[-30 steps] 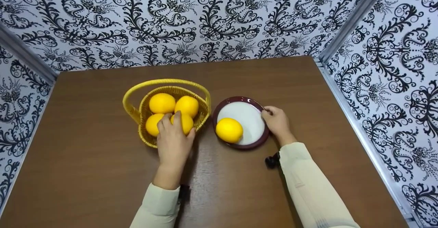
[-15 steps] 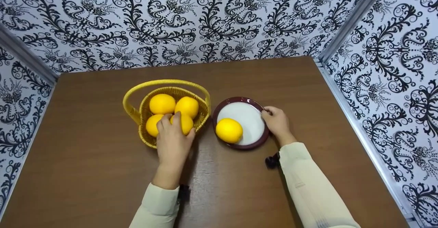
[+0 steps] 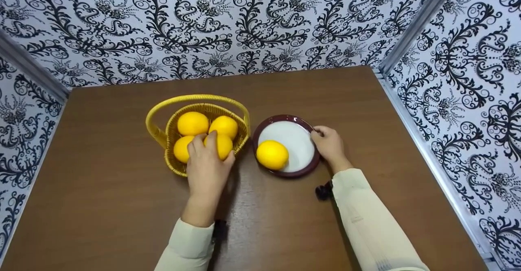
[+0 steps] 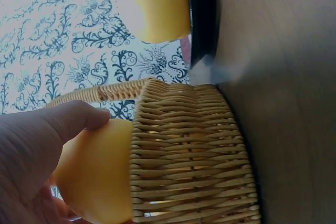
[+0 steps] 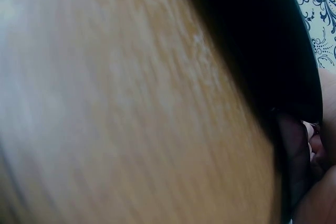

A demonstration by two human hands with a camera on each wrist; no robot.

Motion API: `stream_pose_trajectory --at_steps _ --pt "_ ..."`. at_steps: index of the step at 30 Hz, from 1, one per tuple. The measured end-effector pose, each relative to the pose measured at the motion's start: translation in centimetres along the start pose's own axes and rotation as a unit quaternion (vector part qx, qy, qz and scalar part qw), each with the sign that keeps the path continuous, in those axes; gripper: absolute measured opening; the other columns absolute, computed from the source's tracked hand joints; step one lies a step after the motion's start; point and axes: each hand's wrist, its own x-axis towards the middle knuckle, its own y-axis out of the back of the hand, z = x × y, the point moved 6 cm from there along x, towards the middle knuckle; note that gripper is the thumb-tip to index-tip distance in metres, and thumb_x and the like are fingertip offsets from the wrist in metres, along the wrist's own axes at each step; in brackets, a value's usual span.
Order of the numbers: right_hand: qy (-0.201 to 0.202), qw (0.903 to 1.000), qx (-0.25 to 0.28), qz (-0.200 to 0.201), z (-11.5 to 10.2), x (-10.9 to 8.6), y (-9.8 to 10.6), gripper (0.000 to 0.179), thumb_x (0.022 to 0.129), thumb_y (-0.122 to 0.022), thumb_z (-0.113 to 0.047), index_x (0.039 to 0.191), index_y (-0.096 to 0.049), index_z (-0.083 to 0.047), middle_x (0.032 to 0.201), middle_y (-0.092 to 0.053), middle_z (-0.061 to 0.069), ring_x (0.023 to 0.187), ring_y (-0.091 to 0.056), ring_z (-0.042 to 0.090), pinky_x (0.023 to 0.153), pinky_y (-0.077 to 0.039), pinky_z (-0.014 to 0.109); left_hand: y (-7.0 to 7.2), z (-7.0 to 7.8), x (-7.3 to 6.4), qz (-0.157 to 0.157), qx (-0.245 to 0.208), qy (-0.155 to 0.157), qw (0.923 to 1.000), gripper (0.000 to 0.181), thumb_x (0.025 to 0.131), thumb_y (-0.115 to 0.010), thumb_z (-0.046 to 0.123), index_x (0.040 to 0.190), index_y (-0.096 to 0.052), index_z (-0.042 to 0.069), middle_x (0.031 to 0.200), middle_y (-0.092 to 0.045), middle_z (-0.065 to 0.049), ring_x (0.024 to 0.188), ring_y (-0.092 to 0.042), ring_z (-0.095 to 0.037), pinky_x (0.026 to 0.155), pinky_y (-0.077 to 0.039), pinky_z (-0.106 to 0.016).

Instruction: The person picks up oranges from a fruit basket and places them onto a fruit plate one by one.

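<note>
At the left of the head view, a yellow wicker basket with a tall arched handle holds several yellow lemons. My left hand reaches over its near rim and grips the front right lemon, thumb on the right side. The left wrist view shows this lemon partly above the basket wall, with the thumb on top. Right of the basket stands a white plate with a dark red rim, bearing one lemon. My right hand pinches the plate's right rim; some fingers are hidden.
Basket and plate stand close together on a brown wooden table. Patterned wall panels enclose it at the back and both sides. The basket's handle arches up behind the lemons.
My left hand and the lemon it grips have shifted slightly right within the basket, and the lemon behind has moved a little too. The right hand and the plate stay put.
</note>
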Motion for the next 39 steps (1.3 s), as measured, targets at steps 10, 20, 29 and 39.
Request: stream_pose_trajectory --at_steps 10,20,29,39 --pt "0.007 0.9999 0.001 0.007 0.2 0.0 -0.1 0.031 0.099 -0.06 -0.028 0.118 -0.077 -0.012 0.101 -0.071 0.008 0.095 -0.062 0.024 0.084 -0.049 0.033 0.0 1.4 -0.3 0.014 -0.007 -0.024 0.9996 0.065 0.08 -0.089 0.032 0.135 -0.063 0.007 0.129 -0.057 -0.025 0.119 -0.056 -0.043 0.086 -0.059 -0.055" --pt "0.001 1.0 0.0 0.007 0.2 -0.1 -0.2 0.031 0.099 -0.061 -0.029 0.119 -0.077 -0.012 0.102 -0.072 0.008 0.098 -0.063 0.025 0.087 -0.049 0.035 -0.3 3.3 -0.3 0.011 0.001 -0.049 0.9987 0.065 0.081 -0.089 0.033 0.135 -0.063 0.008 0.128 -0.057 -0.023 0.118 -0.057 -0.041 0.091 -0.059 -0.053" --pt "-0.003 1.0 -0.007 0.006 0.3 -0.1 -0.1 0.033 0.099 -0.06 -0.031 0.122 -0.076 -0.014 0.109 -0.074 0.009 0.104 -0.064 0.027 0.093 -0.051 0.039 -0.9 4.2 -0.6 0.004 0.004 -0.055 0.9985 0.067 0.081 -0.088 0.034 0.137 -0.062 0.01 0.13 -0.058 -0.022 0.116 -0.058 -0.042 0.086 -0.06 -0.052" --pt "0.001 1.0 -0.001 0.001 0.1 0.0 0.0 0.034 0.1 -0.059 -0.031 0.123 -0.076 -0.014 0.116 -0.074 0.01 0.109 -0.065 0.028 0.099 -0.052 0.043 -1.8 5.1 -1.2 0.001 -0.011 -0.071 0.9974 0.064 0.08 -0.089 0.033 0.134 -0.064 0.01 0.127 -0.059 -0.02 0.118 -0.057 -0.039 0.087 -0.059 -0.052"
